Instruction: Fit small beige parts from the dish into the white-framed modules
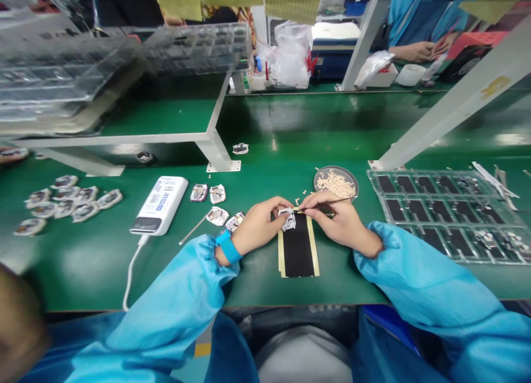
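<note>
My left hand is closed on a small white plastic housing, gripped between thumb and fingers. Pinched in my right hand is a pair of dark tweezers, its tip at the housing's upper right edge. Below the two hands, a black pad edged with pale yellow tape lies on the green table. Just beyond my right hand, a round dish holds many tiny beige pieces, with a few spilled beside it. More white housings lie left of my left hand, near a thin stick.
A white power bank with a cable lies at left, near a cluster of housings. Clear compartment trays stand at right. A raised shelf carries stacked trays. White slanted posts cross the right side; a co-worker's hands are beyond.
</note>
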Action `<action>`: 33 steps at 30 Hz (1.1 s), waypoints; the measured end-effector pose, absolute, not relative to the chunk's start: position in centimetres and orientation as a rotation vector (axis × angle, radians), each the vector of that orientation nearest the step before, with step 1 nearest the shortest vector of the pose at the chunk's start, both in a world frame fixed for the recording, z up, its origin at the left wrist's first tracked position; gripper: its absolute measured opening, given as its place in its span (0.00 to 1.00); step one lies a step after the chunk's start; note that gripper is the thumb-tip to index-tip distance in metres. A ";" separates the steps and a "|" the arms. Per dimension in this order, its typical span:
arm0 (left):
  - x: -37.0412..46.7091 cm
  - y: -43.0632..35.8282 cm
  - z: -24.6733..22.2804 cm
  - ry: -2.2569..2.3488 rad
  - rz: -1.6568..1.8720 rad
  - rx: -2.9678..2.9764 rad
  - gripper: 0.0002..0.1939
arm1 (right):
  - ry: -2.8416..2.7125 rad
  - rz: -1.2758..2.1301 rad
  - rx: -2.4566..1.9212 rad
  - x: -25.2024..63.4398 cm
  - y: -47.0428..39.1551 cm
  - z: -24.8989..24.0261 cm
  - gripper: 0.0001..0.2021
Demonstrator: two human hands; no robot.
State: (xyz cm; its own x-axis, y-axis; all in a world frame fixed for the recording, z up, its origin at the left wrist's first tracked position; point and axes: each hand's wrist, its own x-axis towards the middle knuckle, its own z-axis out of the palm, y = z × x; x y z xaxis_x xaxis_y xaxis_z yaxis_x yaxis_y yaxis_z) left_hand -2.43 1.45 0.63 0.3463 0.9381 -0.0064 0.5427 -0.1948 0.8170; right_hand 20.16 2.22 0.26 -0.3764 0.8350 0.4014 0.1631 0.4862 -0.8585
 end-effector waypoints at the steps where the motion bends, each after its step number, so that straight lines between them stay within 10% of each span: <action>1: -2.4 1.4 0.7 1.306 0.661 1.856 0.10 | -1.871 0.895 -0.821 20.2 2.3 0.2 0.02; 33: -2.7 1.3 0.8 1.269 0.652 1.909 0.15 | -1.940 0.796 -0.780 20.6 2.0 0.6 0.08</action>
State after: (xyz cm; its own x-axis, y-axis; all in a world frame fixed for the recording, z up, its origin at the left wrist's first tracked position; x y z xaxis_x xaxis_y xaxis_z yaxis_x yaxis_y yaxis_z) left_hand -2.74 1.27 0.77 0.3811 0.9244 0.0123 0.5482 -0.2366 0.8022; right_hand 20.65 2.02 0.60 -0.4216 0.7688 0.4809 0.2095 0.5986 -0.7732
